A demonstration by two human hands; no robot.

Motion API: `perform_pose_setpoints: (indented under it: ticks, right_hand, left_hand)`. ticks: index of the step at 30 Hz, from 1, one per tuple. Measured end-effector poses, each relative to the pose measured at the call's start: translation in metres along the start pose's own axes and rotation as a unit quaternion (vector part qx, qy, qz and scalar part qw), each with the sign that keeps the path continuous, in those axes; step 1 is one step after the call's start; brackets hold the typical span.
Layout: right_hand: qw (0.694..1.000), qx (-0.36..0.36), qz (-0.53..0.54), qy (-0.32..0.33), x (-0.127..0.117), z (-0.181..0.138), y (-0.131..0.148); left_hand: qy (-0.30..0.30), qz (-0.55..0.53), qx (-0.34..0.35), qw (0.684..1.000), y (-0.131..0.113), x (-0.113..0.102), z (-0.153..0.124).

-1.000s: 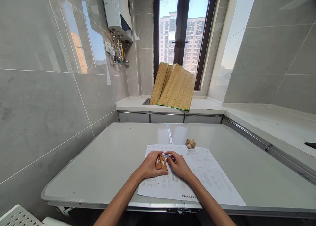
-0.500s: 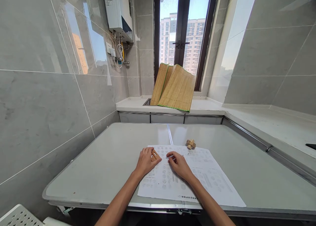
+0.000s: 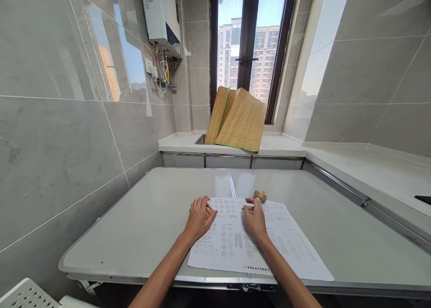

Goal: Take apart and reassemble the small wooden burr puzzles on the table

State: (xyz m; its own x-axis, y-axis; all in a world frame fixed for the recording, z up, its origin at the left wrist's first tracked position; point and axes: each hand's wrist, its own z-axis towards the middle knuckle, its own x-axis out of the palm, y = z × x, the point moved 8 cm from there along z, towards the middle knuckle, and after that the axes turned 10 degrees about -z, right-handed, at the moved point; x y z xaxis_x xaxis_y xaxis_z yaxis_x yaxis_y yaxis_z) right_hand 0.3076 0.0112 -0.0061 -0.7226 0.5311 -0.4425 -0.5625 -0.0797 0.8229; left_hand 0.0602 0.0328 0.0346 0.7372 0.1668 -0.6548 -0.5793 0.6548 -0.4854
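Observation:
My left hand (image 3: 198,218) lies on the left edge of a printed paper sheet (image 3: 235,247), its fingers curled over wooden pieces (image 3: 210,208) of which only a thin orange sliver shows. My right hand (image 3: 256,218) rests on the sheet further right, fingers loosely apart and holding nothing. Its fingertips sit just short of a small wooden burr puzzle (image 3: 259,195) that stands at the sheet's far edge. The sheet lies on a grey folding table (image 3: 144,227).
A bamboo mat (image 3: 239,121) leans against the window on the white ledge behind the table. A water heater (image 3: 160,16) hangs on the left tiled wall. A white counter (image 3: 370,169) runs along the right. A perforated white stool (image 3: 23,294) shows at bottom left.
My left hand has drawn the wooden pieces left and up and closed over them. My right hand has let go and moved right and forward towards the burr puzzle.

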Motion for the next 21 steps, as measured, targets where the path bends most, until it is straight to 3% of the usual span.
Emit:
perform_pose_setpoints:
  ticks: [4,9,21]
  right_hand:
    - [0.996,0.025,-0.055,-0.07,-0.013,0.004,-0.014]
    - [0.987,0.015,-0.115,-0.114,-0.018,0.011,-0.025]
    - [0.981,-0.025,-0.162,-0.104,-0.007,0.019,-0.041]
  left_hand:
    - [0.005,-0.003,0.005,1.0,-0.006,-0.002,0.0]
    - [0.012,-0.006,0.001,1.0,-0.01,-0.003,0.001]
    - [0.036,-0.013,-0.014,0.999,-0.012,-0.002,0.002]
